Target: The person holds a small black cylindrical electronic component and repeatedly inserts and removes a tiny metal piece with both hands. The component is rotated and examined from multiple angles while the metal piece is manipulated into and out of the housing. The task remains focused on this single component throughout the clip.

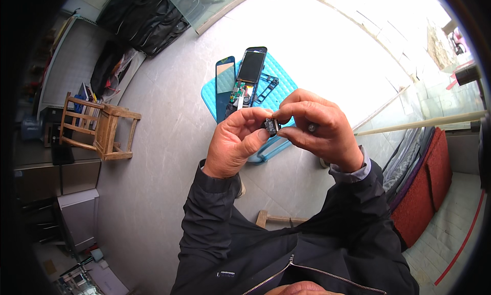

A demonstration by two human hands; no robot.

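Observation:
Fingertips of my left hand (230,145) pinch a small black electronic part (271,127) with pale markings. My right hand (327,125) pinches the same part from the other side. A round metal end (312,126) of some slim tool pokes out between my right fingers; its kind is hidden. Beyond my hands, an opened mobile phone (252,66) lies on a blue textured plastic stool (208,93), its green circuit board (238,92) bare. Left of it lies a dark-edged flat panel (225,80), and to the right a black plastic frame (267,88).
A wooden chair (116,126) stands at the left, near shelving with bags. Part of a wooden stool (279,218) shows below my arms. Red and grey folded textiles (422,182) are at the right, under a pale pole (424,123). A glass panel (209,6) leans at the top.

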